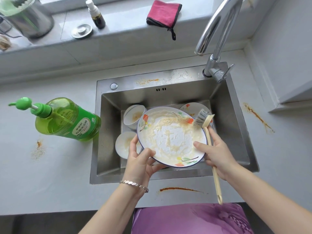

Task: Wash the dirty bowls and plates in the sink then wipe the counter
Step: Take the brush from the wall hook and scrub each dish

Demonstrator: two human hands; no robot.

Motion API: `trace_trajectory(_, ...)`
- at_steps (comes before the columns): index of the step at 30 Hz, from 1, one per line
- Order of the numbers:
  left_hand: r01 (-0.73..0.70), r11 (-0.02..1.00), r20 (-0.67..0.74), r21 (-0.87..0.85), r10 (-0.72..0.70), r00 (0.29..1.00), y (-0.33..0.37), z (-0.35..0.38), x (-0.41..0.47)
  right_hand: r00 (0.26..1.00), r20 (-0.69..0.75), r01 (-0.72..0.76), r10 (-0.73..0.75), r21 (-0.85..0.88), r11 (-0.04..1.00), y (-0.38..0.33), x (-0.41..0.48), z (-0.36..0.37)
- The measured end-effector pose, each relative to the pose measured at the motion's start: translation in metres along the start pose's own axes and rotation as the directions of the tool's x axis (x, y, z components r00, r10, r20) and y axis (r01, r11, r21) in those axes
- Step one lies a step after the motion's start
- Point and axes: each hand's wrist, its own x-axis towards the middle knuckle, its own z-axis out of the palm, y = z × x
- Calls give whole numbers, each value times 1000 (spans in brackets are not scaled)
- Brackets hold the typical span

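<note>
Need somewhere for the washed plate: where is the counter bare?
Left counter is bare between the soap bottle, the sink rim and an orange stain. Right of the sink, nearer than the orange streak, is free too. The sink itself is crowded with bowls.

2 plates: near plate (pixel 170 137), far-right plate (pixel 194 107). 2 bowls: far-left bowl (pixel 135 115), near-left bowl (pixel 124 144). 1 ea: sink (pixel 109 132), brush (pixel 208 132), soap btl (pixel 67 119), spray btl (pixel 96 14), pink cloth (pixel 163 13), faucet (pixel 217 31), drain plug (pixel 82 31).

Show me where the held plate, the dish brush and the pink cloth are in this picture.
held plate (pixel 173 137), head view, on its smeared white centre.
dish brush (pixel 200 119), head view, on its grey bristles.
pink cloth (pixel 163 13), head view, on the middle of its folded top.
</note>
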Motion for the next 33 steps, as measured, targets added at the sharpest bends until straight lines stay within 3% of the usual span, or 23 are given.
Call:
trace_trajectory(6, -77, 974, 76, 214, 62, 995, -5, 0, 1, 999, -54, 7, -6, 13, 1000, 1, -1, -10)
trace_trajectory(8, -285, 841, 182, 461, 225, 957, -7, -10, 1, 999, -52, 8, -9, -13, 1000, -2, 0, -19)
trace_trajectory(9, -457, 651, 301, 606, 343, 890, -5, -17, 2, 999, -49, 2, -3, -26, 1000, -4, 1, -23)
trace_trajectory(10, -614, 387, 465, 687, 415, 782, -3, -24, 6, 999, -42, -7, 6, -39, 999, -8, 2, -27)
trace_trajectory(12, -769, -184, 764, 612, 388, 515, -1, -40, 22, 1000, -14, -25, 24, -73, 997, -16, 1, -34)
trace_trajectory(13, -768, -388, 853, 509, 351, 387, 0, -43, 29, 999, 6, -36, 37, -89, 995, -21, 1, -38)
trace_trajectory(14, -748, -525, 909, 405, 317, 270, 1, -42, 34, 998, 30, -51, 55, -105, 993, -26, 0, -40)
trace_trajectory(15, -735, -597, 939, 322, 303, 165, 3, -37, 34, 995, 59, -68, 75, -120, 990, -32, -1, -42)
trace_trajectory(17, -763, -610, 948, 213, 317, 12, 8, -27, 33, 985, 124, -104, 123, -151, 983, -46, -3, -44)
trace_trajectory(19, -800, -579, 935, 159, 348, -66, 16, -20, 29, 971, 178, -131, 160, -165, 978, -59, -5, -44)
trace_trajectory(26, -801, -559, 894, 214, 443, -71, 29, -1, 9, 959, 239, -116, 150, -150, 982, -85, -7, -39)
trace_trajectory(29, -811, -467, 840, 352, 540, 54, 29, 2, 1, 984, 142, -96, 111, -105, 990, -80, -8, -36)
trace_trajectory(33, -757, -127, 632, 641, 647, 426, 35, 1, -7, 994, 7, 109, -110, -186, 977, -68, -24, -31)
